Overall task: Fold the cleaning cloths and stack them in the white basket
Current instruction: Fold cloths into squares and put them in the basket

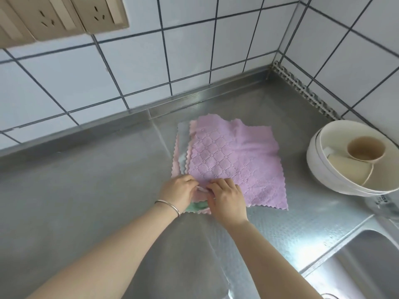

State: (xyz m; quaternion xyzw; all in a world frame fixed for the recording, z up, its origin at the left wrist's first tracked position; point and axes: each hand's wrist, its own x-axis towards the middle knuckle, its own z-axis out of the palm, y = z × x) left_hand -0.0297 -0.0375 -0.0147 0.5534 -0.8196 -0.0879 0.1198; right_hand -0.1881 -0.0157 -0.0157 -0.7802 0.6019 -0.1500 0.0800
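A stack of cleaning cloths (216, 160) lies flat on a steel worktop (86, 190), close to the tiled back wall (108, 83) and not touching it. The top cloth is a lilac cloth (237, 156) with zigzag edges; pink, grey and green edges show under it along the left and near sides. At the stack's near left corner, the left hand (179, 190), with a bracelet (169, 207) on its wrist, and the right hand (226, 197) meet with fingers curled, pinching cloth edges between them. Bare steel stretches wide to the left of the stack and in front of it, under the forearms. To the right, apart from the cloths, a white bowl (323, 165) holding beige cups (366, 149) sits in the wall corner. A sink (367, 266) drops away at the near right. Wall sockets (64, 16) hang at upper left. No white basket can be identified for certain.
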